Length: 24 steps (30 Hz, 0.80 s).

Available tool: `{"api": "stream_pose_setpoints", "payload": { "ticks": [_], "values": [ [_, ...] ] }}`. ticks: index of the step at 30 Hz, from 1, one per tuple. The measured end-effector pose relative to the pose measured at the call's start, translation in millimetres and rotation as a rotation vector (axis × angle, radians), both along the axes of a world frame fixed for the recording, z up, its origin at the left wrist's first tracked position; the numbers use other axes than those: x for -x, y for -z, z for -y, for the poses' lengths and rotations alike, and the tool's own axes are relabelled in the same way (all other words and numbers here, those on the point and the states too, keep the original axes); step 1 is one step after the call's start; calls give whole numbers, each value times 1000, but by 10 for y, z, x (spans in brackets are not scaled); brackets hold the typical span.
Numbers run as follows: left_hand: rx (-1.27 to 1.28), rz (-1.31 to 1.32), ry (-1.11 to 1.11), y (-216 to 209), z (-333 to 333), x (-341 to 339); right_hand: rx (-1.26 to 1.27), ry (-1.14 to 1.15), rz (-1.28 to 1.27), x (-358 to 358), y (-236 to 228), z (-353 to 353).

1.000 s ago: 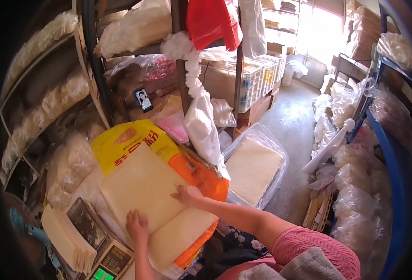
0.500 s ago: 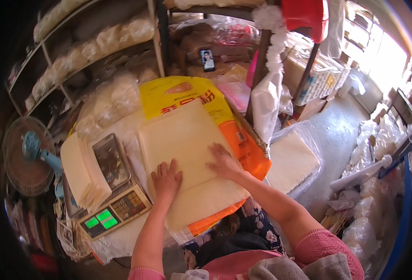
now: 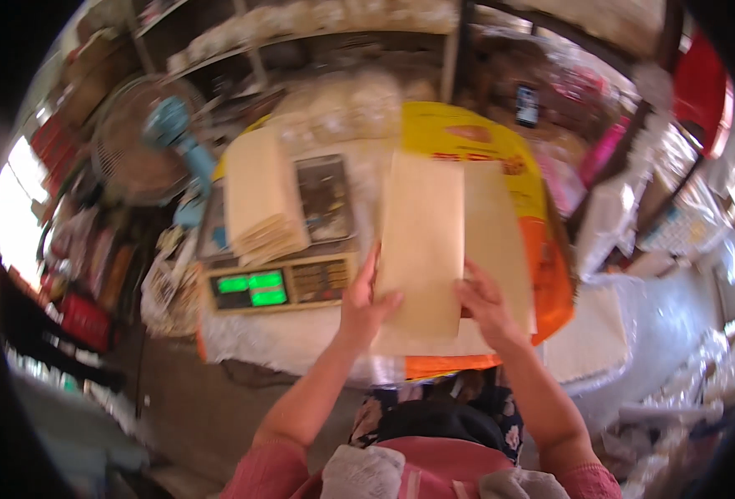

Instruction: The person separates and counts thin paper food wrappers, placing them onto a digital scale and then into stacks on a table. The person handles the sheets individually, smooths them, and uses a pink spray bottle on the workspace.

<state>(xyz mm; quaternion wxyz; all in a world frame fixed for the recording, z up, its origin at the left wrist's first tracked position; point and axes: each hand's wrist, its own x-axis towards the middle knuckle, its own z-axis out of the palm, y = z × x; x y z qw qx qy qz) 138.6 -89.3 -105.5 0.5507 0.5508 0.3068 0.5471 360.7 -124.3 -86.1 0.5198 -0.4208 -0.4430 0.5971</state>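
Both hands grip a folded cream-coloured sheet (image 3: pixel 421 245), long and narrow, by its two long sides. My left hand (image 3: pixel 362 304) is closed on its left edge, thumb on top. My right hand (image 3: pixel 485 306) holds the right edge, fingers partly hidden beneath. Under it lies a wider flat cream sheet (image 3: pixel 498 216), on a yellow and orange printed bag (image 3: pixel 542 258). To the left, a stack of similar folded sheets (image 3: pixel 265 195) rests on a digital scale (image 3: pixel 317 281) with a lit green display.
A fan (image 3: pixel 166 125) with a blue body stands beyond the scale on the left. Bagged goods (image 3: pixel 359 104) line the back of the table below a shelf. A phone (image 3: pixel 526 106) leans at the back right. More sheets in clear plastic (image 3: pixel 588 333) sit lower right.
The large sheet my hands lay flat on is now folded into a narrow one, held between both hands. The view has swung left, showing more of the fan side.
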Motion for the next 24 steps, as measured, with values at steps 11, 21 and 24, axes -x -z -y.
{"api": "stream_pose_setpoints", "payload": {
  "ticks": [11, 21, 24],
  "values": [
    [84, -15, -377, -1012, -1259, 2420, 159, -69, 289, -387, 399, 412],
    [-624, -979, -1163, -880, -880, 1709, -278, -19, 872, -160, 601, 343],
    [-880, -906, -990, -489, -524, 1217, -604, -111, 1106, 33, 758, 295]
  ]
}}
